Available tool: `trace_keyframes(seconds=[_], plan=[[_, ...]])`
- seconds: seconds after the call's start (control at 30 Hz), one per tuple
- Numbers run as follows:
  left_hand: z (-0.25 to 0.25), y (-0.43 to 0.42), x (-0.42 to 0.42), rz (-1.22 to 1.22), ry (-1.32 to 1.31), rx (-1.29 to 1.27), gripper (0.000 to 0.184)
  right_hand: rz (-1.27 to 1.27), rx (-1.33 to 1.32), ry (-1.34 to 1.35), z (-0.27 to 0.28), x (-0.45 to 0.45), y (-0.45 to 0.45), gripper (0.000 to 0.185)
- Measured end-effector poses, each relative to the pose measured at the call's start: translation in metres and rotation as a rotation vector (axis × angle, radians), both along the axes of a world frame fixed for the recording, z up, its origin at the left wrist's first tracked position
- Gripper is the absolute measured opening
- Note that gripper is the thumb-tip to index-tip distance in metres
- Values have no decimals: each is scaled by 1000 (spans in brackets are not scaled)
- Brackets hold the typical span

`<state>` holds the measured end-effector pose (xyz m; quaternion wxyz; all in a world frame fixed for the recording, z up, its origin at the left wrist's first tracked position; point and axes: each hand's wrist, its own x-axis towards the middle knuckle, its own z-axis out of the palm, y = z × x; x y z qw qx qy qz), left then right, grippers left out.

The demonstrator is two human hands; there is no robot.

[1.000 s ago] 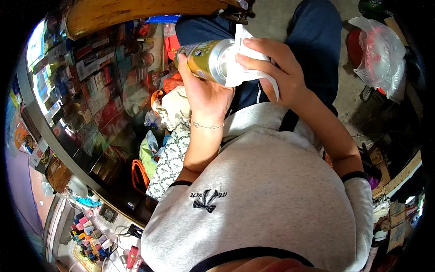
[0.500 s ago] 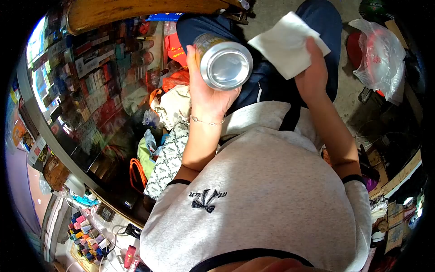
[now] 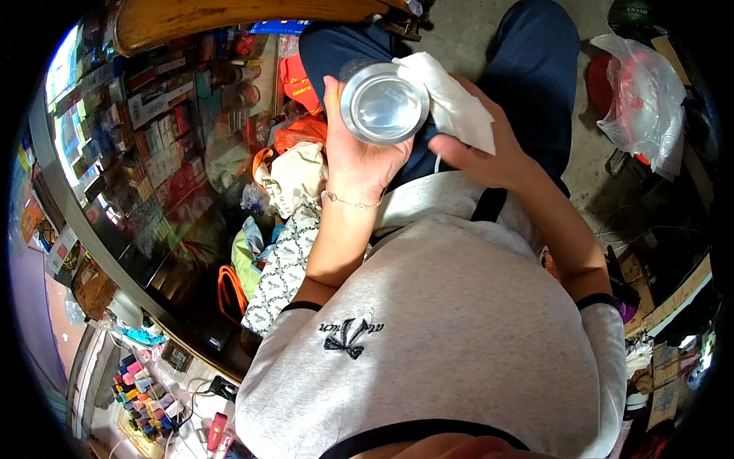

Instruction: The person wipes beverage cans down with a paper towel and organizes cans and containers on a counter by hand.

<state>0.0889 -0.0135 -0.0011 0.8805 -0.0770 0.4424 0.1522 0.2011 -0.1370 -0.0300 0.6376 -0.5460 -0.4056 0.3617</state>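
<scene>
A drinks can (image 3: 384,105) rests in my left hand (image 3: 358,164), its bare silver end turned up toward me. The fingers of that hand wrap round the can's left and lower side; some are hidden behind it. In my right hand (image 3: 497,157) is a white paper tissue (image 3: 456,99), folded over and laid against the can's right side. My right thumb stands out below the tissue, apart from the other fingers, which are partly covered by it.
A glass display case (image 3: 164,153) packed with small boxes stands on the left. Bags, including a cream cloth bag (image 3: 294,180), lie beside my left arm. A clear plastic bag (image 3: 642,99) is on the floor at right. Thread spools (image 3: 145,398) sit at lower left.
My right hand has moved left and brought the tissue from over my knee to the can's side, where it now bends. The can has turned slightly, showing its end more squarely.
</scene>
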Motion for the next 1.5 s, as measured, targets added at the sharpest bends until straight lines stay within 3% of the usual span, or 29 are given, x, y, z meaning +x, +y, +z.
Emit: trace_keyframes(seconds=[0.13,0.27,0.33,0.4,0.53,0.6,0.67,0.73,0.8,0.87,0.93,1.0,1.03,1.13,1.23,1.37,1.43,1.5], plan=[[2,0,0,-66,-149,45,59,-7,-128,-245,-3,-3,7,71],[0,-2,0,-128,-293,-102,49,-26,52,-325,6,7,23,75],[4,-6,3,-138,-178,-107,48,-40,128,-349,1,10,29,69],[2,-7,4,-155,-276,-151,45,50,208,-374,-1,14,30,66],[9,-13,7,-96,-359,-220,41,-32,219,-426,-1,14,28,58],[13,-17,7,-202,-400,-114,40,-81,166,-361,-6,13,26,61],[15,-22,9,-87,-291,-173,41,-131,113,-295,-9,10,24,65],[7,-22,5,-78,-354,-137,44,-303,29,-503,-11,9,23,69],[9,-22,8,-84,-308,-106,47,-395,100,-380,-13,5,26,75],[7,-23,9,-128,-241,-61,69,-367,80,-433,-5,7,26,76],[6,-23,14,-141,-262,-27,70,-426,108,-368,-28,-3,30,74],[0,-24,17,-107,-223,41,68,-486,133,-302,-12,-4,40,71],[-1,-26,18,-110,-221,40,68,-478,129,-650,6,-2,40,65],[-9,-28,21,-65,-229,101,69,-625,150,-993,-38,-12,45,49],[-14,-31,24,1,-341,177,70,-566,155,-736,-20,-20,46,55],[-10,-29,22,131,-710,290,71,-501,150,-431,7,-26,39,65],[-7,-27,23,145,-714,255,72,-477,150,-349,10,-26,36,70],[1,-23,22,158,-559,48,64,-460,152,-292,13,-25,33,75]])
